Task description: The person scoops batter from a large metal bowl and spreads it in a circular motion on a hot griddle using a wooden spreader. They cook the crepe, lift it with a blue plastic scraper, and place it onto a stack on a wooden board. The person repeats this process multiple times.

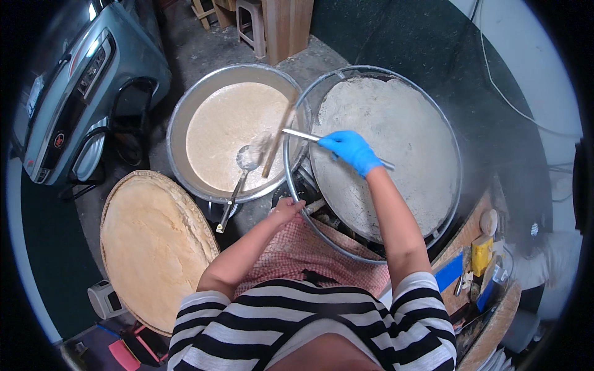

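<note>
In my right hand [350, 149], gloved in blue, is a T-shaped batter spreader [302, 134]; the hand is closed on its metal handle. Its wooden crossbar, blurred, hangs over the right edge of a large metal pot [176, 137] of pale batter [229, 123]. My bare left hand [287, 211] grips the near left side of a metal ring [337, 247]. Inside that ring lies a big round griddle covered with a thin pale layer of batter [383, 136]. A metal ladle [249, 158] dips into the batter, its handle across the pot's near rim.
Left of me stands a thick stack of round, thin flatbreads [151, 241]. A grey-blue vehicle [93, 80] is at the far left. At right, a wooden shelf [495, 328] holds a yellow container [481, 255] and tools. A plastic stool [251, 28] stands beyond the pot.
</note>
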A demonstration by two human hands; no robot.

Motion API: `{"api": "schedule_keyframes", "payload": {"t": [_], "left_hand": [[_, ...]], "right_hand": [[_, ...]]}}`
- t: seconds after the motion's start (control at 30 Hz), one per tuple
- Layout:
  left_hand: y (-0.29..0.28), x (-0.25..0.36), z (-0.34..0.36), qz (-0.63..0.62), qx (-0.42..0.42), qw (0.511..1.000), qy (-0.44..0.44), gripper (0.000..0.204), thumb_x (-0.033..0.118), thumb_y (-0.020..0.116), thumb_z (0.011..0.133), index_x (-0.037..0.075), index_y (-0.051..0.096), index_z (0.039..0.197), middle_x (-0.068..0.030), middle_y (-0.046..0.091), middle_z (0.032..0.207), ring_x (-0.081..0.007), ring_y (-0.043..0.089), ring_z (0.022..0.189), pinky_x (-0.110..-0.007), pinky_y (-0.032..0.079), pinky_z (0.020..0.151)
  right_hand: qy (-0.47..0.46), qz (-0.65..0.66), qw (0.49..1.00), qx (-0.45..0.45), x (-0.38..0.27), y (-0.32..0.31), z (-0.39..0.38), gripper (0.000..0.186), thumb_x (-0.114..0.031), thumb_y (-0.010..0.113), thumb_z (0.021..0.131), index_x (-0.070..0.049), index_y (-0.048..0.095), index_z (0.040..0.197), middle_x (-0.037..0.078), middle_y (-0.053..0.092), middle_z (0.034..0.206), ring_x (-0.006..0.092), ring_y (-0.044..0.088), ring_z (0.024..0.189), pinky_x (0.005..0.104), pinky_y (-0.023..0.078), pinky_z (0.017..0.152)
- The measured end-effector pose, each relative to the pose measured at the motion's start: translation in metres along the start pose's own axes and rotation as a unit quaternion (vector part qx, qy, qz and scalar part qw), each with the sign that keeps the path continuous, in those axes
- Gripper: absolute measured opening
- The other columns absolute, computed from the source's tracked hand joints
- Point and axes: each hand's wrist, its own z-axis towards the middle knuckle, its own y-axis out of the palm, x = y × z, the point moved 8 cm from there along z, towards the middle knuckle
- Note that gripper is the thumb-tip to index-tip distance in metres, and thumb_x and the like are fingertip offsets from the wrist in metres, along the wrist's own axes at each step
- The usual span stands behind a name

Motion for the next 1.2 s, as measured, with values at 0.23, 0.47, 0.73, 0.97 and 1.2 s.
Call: {"api": "schedule_keyframes", "payload": {"t": [0.23, 0.47, 0.73, 0.97, 1.2], "left_hand": [[-0.008, 0.029, -0.017, 0.101, 0.151, 0.965, 0.188, 0.057, 0.013, 0.061, 0.082, 0.0, 0.032, 0.129, -0.0041, 0.057, 0.066, -0.0097, 0.051, 0.051, -0.023, 0.043, 0.046], [0.071, -0.032, -0.154, 0.347, -0.307, 0.883, 0.078, 0.03, 0.026, 0.05, 0.089, 0.0, 0.056, 0.103, -0.0013, 0.053, 0.066, -0.0066, 0.046, 0.057, -0.023, 0.041, 0.054], [0.021, -0.015, -0.184, 0.491, -0.384, 0.779, -0.067, 0.036, 0.032, 0.05, 0.09, 0.0, 0.059, 0.076, -0.0023, 0.054, 0.063, -0.009, 0.045, 0.057, -0.026, 0.042, 0.055], [0.16, 0.035, -0.132, 0.219, -0.164, 0.929, 0.25, 0.027, 0.023, 0.051, 0.09, -0.003, 0.054, 0.097, -0.0007, 0.056, 0.073, -0.0075, 0.049, 0.065, -0.022, 0.042, 0.061], [0.205, 0.019, -0.132, 0.057, -0.157, 0.984, 0.069, 0.026, 0.025, 0.053, 0.089, 0.003, 0.052, 0.104, -0.0097, 0.063, 0.093, -0.0149, 0.061, 0.086, -0.026, 0.049, 0.073]], "right_hand": [[0.038, 0.082, 0.969, 0.232, 0.084, -0.039, -0.155, 0.034, -0.029, 0.054, 0.087, -0.003, 0.061, 0.106, 0.005, 0.057, 0.066, 0.0093, 0.052, 0.059, 0.0266, 0.043, 0.057], [0.11, 0.274, 0.904, 0.309, 0.154, 0.012, -0.284, 0.03, -0.017, 0.051, 0.09, 0.0, 0.055, 0.114, 0.001, 0.056, 0.07, 0.0072, 0.051, 0.06, 0.0218, 0.042, 0.056], [0.071, 0.224, 0.899, 0.37, 0.15, 0.023, -0.318, 0.044, -0.018, 0.049, 0.09, -0.006, 0.039, 0.131, 0.006, 0.058, 0.08, 0.0104, 0.052, 0.066, 0.0244, 0.043, 0.061], [0.01, 0.238, 0.909, 0.341, 0.102, 0.051, -0.318, 0.061, -0.023, 0.058, 0.085, -0.007, 0.028, 0.137, 0.01, 0.059, 0.089, 0.0177, 0.056, 0.075, 0.0295, 0.046, 0.067], [0.02, 0.184, 0.869, 0.46, 0.142, 0.003, -0.372, 0.07, -0.012, 0.067, 0.076, -0.007, 0.032, 0.136, 0.006, 0.055, 0.097, 0.0131, 0.052, 0.082, 0.0276, 0.045, 0.074]]}}
